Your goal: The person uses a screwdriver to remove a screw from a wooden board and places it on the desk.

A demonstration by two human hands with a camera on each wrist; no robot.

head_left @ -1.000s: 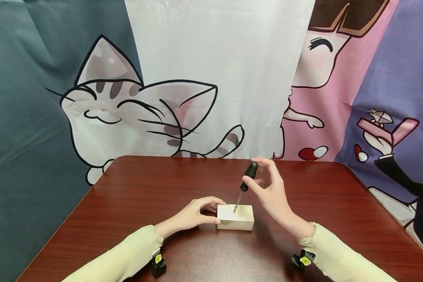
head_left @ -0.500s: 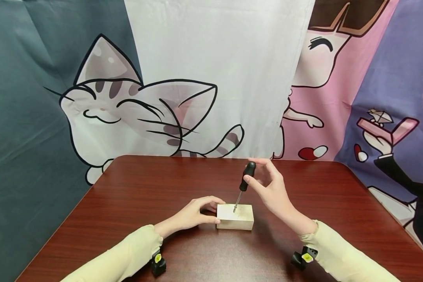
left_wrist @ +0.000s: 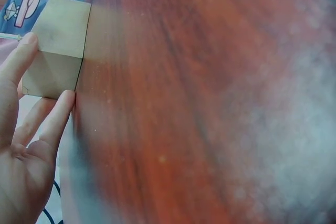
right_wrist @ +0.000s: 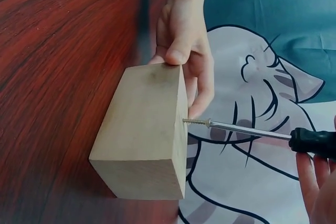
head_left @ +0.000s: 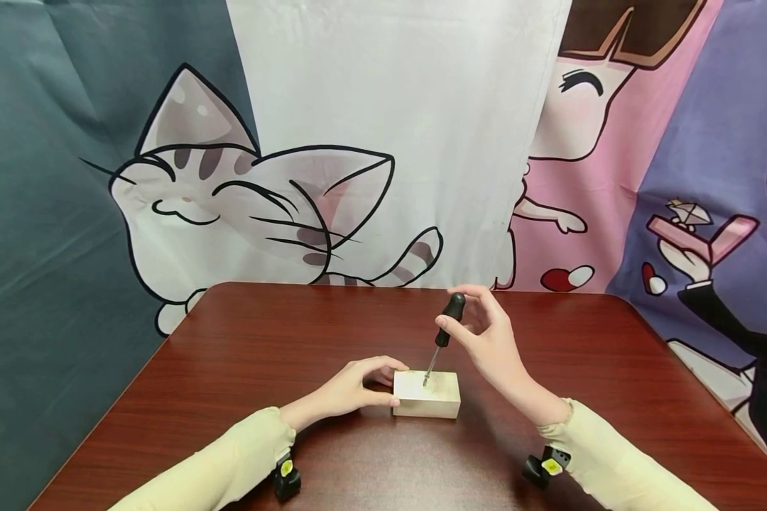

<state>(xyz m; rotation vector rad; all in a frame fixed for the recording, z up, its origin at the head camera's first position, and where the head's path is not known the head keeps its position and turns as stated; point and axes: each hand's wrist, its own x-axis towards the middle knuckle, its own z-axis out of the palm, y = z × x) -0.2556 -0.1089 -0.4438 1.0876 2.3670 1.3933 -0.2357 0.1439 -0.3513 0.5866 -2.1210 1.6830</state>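
A pale wooden block [head_left: 444,389] lies on the dark red-brown table, and a brass-coloured screw [right_wrist: 196,121] stands partway into its top face. My right hand [head_left: 491,348] holds a screwdriver [head_left: 452,309] by its black handle between thumb and fingers. The tool leans slightly, its metal shaft [right_wrist: 247,129] meeting the screw head in the right wrist view. At the block's left end, my left hand [head_left: 351,385] grips it, thumb on the near side and fingers on the far side. In the left wrist view the thumb [left_wrist: 23,56] presses the block's side.
The wooden table [head_left: 281,326] extends around both hands. Behind its far edge hangs a cloth backdrop [head_left: 396,85] printed with a cartoon cat and figures. Small black wrist cameras [head_left: 287,479] hang below both sleeves.
The right hand and screwdriver handle shift and turn slightly, the thumb moving across the handle. The screw, block and left hand keep their places.
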